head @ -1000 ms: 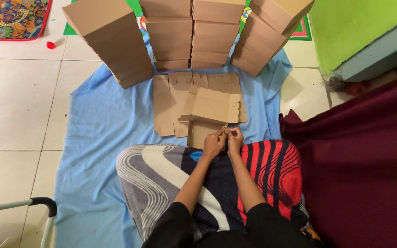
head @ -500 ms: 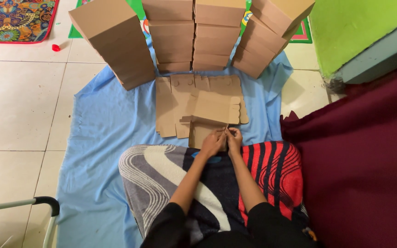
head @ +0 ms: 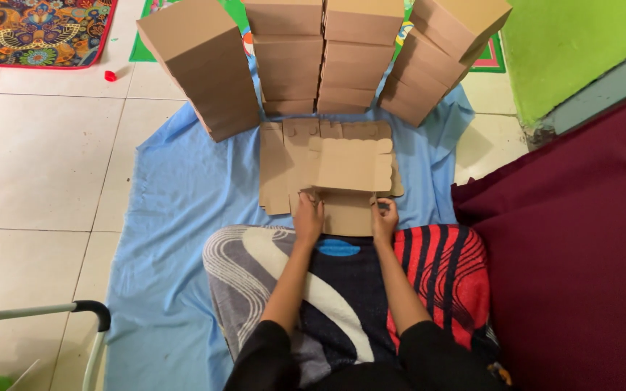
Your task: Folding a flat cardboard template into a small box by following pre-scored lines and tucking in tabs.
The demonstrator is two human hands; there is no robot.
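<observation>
Seen from above, a seated person's left hand (head: 308,215) and right hand (head: 385,217) rest on a flat, unfolded brown cardboard box blank (head: 349,190) lying on a blue cloth (head: 182,217) just in front of the lap. Fingers of both hands are curled down at the blank's near edge, left at its left side, right at its right; whether they pinch the card or only press on it can't be told, as the fingertips are small and partly hidden by the card. The top blank's scalloped flap (head: 353,163) overlaps a pile of similar flat blanks (head: 278,170) beneath, so the count underneath is unclear. Behind, w/ tops cut off by the upper edge, stand four stacks of folded brown boxes: a leaning stack at left (head: 201,69), two upright stacks in the middle (head: 324,54), a tilted stack at right (head: 436,61). No labels can be made out on any box. The lap is covered by a patterned blanket (head: 342,289), grey-white swirls at left, red-black stripes at right. A maroon fabric (head: 581,239) fills the right side, a green wall (head: 574,43) above it. Top left, a multicoloured rug (head: 34,29), partly cropped, and a small red object (head: 110,75) on the tiles, too small to identify. Bottom left, a black-tipped metal handle (head: 74,310), mostly out of frame.
</observation>
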